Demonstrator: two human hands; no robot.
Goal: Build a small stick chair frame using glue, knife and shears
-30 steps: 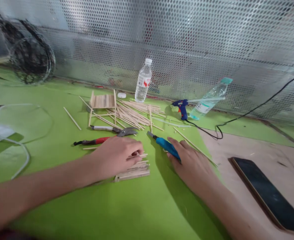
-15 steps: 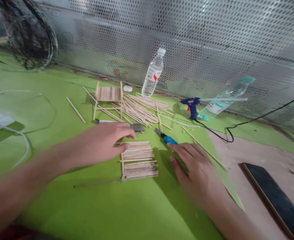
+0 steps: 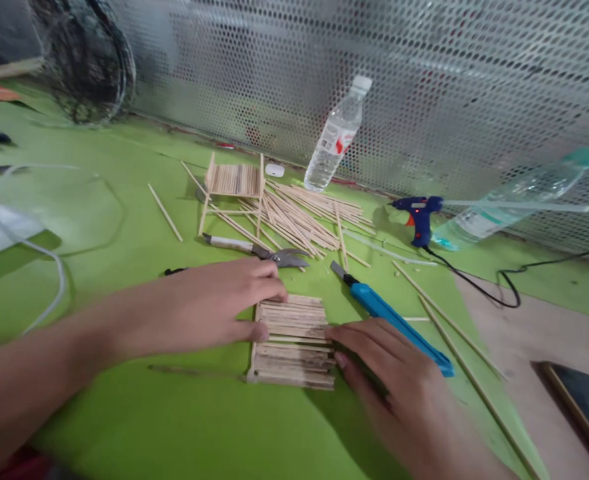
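Observation:
A flat panel of thin wooden sticks (image 3: 297, 347) lies on the green surface, its sticks side by side against a crosspiece on the left. My left hand (image 3: 234, 300) rests over the panel's upper left corner, thumb and fingers apart on the sticks. At the panel's right edge, my right hand (image 3: 394, 380) touches the stick ends with its fingertips, its thumb a little apart from the fingers. A blue utility knife (image 3: 399, 323) lies just beyond my right hand. Pruning shears (image 3: 259, 250) lie beyond my left hand.
A small stick chair (image 3: 234, 181) stands behind, beside a pile of loose sticks (image 3: 304, 217). A clear bottle (image 3: 337, 137), a blue glue gun (image 3: 419, 217) and a greenish bottle (image 3: 514, 200) are near the perforated metal screen (image 3: 424, 87). A phone (image 3: 584, 407) lies at right.
My right hand has moved from the knife to the panel's right edge. My left hand has come down on the panel's left side. The whole view has shifted slightly.

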